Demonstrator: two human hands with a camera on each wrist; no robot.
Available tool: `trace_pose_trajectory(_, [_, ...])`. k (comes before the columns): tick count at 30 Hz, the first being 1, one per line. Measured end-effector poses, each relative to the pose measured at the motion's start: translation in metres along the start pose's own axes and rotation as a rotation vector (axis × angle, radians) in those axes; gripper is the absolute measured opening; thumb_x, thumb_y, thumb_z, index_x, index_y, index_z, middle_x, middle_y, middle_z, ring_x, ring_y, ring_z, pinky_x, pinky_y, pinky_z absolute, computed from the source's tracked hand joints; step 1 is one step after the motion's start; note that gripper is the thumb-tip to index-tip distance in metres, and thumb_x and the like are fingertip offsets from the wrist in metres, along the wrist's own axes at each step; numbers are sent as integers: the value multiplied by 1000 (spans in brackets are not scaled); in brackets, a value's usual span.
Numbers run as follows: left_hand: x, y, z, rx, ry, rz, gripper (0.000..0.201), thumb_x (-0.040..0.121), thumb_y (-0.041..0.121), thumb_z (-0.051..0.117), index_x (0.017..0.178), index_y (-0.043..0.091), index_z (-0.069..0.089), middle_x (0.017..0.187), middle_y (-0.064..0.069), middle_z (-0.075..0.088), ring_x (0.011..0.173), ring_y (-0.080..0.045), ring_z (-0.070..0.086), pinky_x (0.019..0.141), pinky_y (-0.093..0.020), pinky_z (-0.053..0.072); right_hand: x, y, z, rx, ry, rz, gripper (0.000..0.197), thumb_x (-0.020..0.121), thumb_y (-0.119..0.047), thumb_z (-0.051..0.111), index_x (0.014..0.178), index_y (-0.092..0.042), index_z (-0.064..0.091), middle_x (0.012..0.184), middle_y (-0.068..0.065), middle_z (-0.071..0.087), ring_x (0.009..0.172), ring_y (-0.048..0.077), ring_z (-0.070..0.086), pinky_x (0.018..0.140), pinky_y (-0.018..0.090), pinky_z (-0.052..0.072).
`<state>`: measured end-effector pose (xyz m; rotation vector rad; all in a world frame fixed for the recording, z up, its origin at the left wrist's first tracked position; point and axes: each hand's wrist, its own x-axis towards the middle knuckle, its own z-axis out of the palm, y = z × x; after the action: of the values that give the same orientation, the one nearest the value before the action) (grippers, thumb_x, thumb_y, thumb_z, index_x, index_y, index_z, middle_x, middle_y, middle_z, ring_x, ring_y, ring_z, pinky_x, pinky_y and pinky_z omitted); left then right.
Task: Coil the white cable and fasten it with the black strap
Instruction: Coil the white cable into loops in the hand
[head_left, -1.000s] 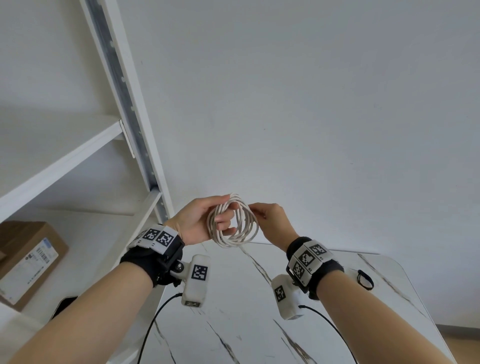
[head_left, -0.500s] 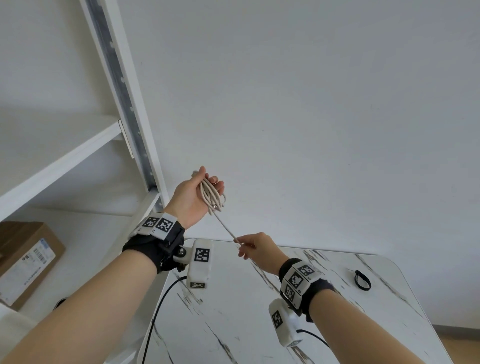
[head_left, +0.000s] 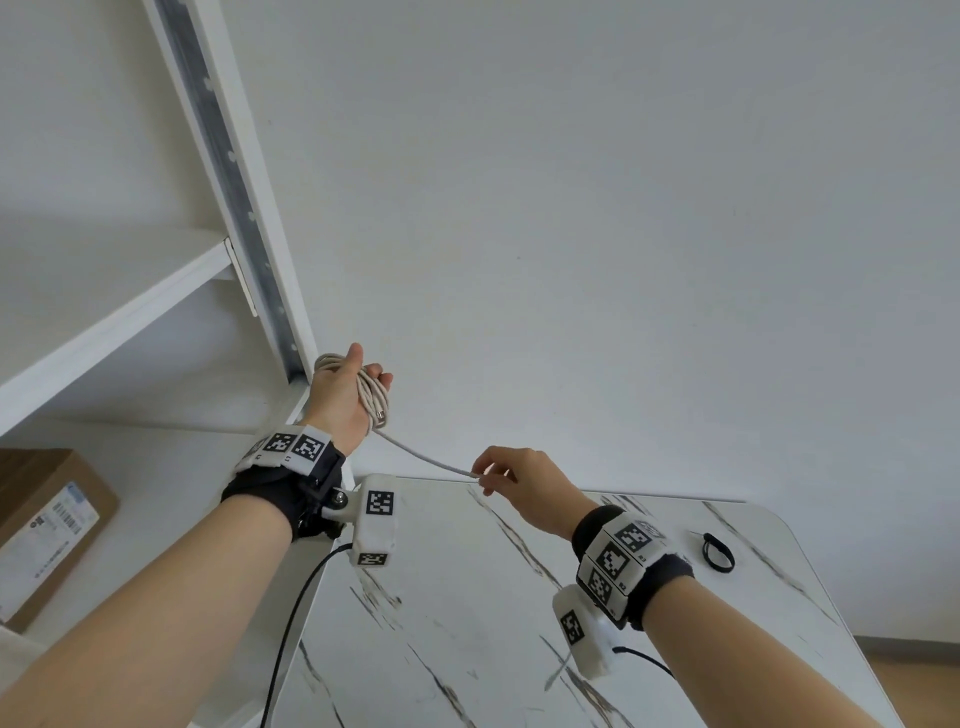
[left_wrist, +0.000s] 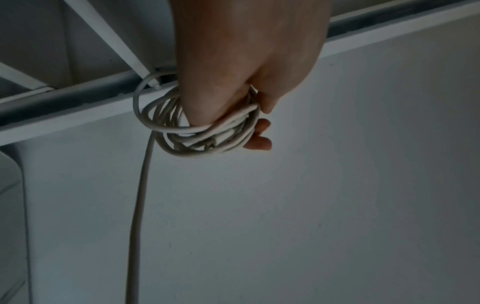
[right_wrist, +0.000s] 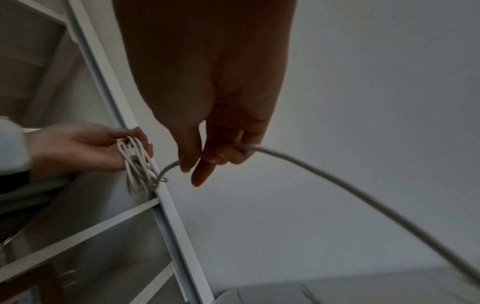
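My left hand (head_left: 347, 395) is raised near the shelf post and grips a bundle of white cable (head_left: 370, 396) loops (left_wrist: 200, 131). One strand of the cable (head_left: 426, 458) runs down and right from the bundle to my right hand (head_left: 514, 480), which pinches it between thumb and fingers (right_wrist: 215, 158). In the right wrist view the cable (right_wrist: 337, 185) passes through the pinch and trails off to the lower right. The black strap (head_left: 718, 552) lies as a small loop on the marble table (head_left: 467, 623), to the right of my right wrist.
A white shelf unit with a metal post (head_left: 234, 182) stands at the left, close behind my left hand. A cardboard box (head_left: 47, 525) sits on a lower shelf. A plain white wall fills the background. Black wrist-camera leads (head_left: 291, 634) hang below my arms.
The hands were together on the coil a second ago. They have moved apart: the left rose with the loops, the right slid down and right along a strand, drawing it out.
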<state>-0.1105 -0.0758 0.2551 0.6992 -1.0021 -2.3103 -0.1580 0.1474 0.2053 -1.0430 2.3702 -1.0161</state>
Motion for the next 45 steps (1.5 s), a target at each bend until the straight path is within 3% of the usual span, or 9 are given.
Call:
trace_pose_trajectory(4, [-4, -8, 1, 220, -36, 43, 27, 99, 18, 48, 74, 13, 38, 51, 0, 50, 47, -11, 56, 69, -30, 51, 3, -17, -9, -40, 44, -129, 17, 93, -13, 49, 98, -15, 65, 90, 5, 66, 74, 12, 57, 69, 24, 44])
trace_pose_trajectory(10, [-16, -46, -10, 708, -190, -40, 29, 97, 23, 50, 75, 5, 47, 63, -11, 52, 41, -15, 62, 61, -35, 53, 13, -36, -20, -135, 107, -269, 19, 93, -18, 53, 103, -14, 69, 93, 10, 63, 79, 14, 51, 74, 26, 41])
trace_pose_trajectory(13, [-28, -54, -15, 776, -357, -174, 30, 97, 32, 49, 87, 3, 50, 67, -11, 54, 42, -16, 59, 49, -27, 53, 16, -39, -22, -116, 130, -292, 17, 92, -18, 57, 101, -15, 71, 85, 3, 59, 67, 4, 47, 65, 12, 36])
trace_pose_trajectory(19, [-49, -62, -14, 748, -513, -364, 45, 98, 46, 36, 88, 4, 47, 61, -11, 57, 41, -19, 49, 47, -26, 46, 18, -37, -32, -66, 143, -260, 12, 85, -17, 67, 93, -11, 74, 81, -4, 58, 64, -13, 49, 63, 5, 36])
trace_pose_trajectory(28, [-56, -49, -9, 688, -764, -561, 51, 96, 50, 33, 79, 9, 56, 45, 1, 43, 31, -10, 34, 48, -27, 27, 17, -24, -42, 122, 155, -130, 15, 79, -18, 73, 92, -10, 74, 92, 7, 70, 79, 9, 62, 76, 16, 48])
trace_pose_trajectory(33, [-57, -35, -5, 546, -747, -619, 41, 97, 40, 30, 78, 9, 51, 38, 5, 36, 26, -6, 28, 40, -20, 35, 22, -9, -33, 251, 183, -67, 14, 84, -10, 67, 95, -6, 74, 76, -5, 68, 64, -3, 57, 70, 15, 48])
trace_pose_trajectory(38, [-57, -25, 1, 420, -716, -603, 39, 96, 37, 30, 75, 10, 48, 36, 6, 32, 24, -6, 25, 38, -20, 34, 22, 1, -16, 279, 196, -47, 21, 89, -7, 56, 99, -11, 73, 84, 8, 74, 74, 9, 60, 76, 23, 51])
trace_pose_trajectory(42, [-52, -21, 5, 305, -673, -533, 36, 97, 36, 30, 73, 13, 45, 38, 6, 33, 26, -6, 27, 40, -20, 35, 24, 5, -1, 210, 204, -13, 20, 84, 2, 50, 83, -2, 69, 66, 20, 61, 64, 9, 44, 66, 25, 42])
trace_pose_trajectory(45, [-50, -20, 7, 226, -634, -497, 37, 98, 35, 30, 72, 14, 44, 39, 5, 33, 27, -6, 28, 40, -20, 39, 25, 7, 6, 144, 189, 46, 20, 82, 4, 46, 76, 4, 66, 62, 4, 57, 58, 12, 44, 63, 26, 40])
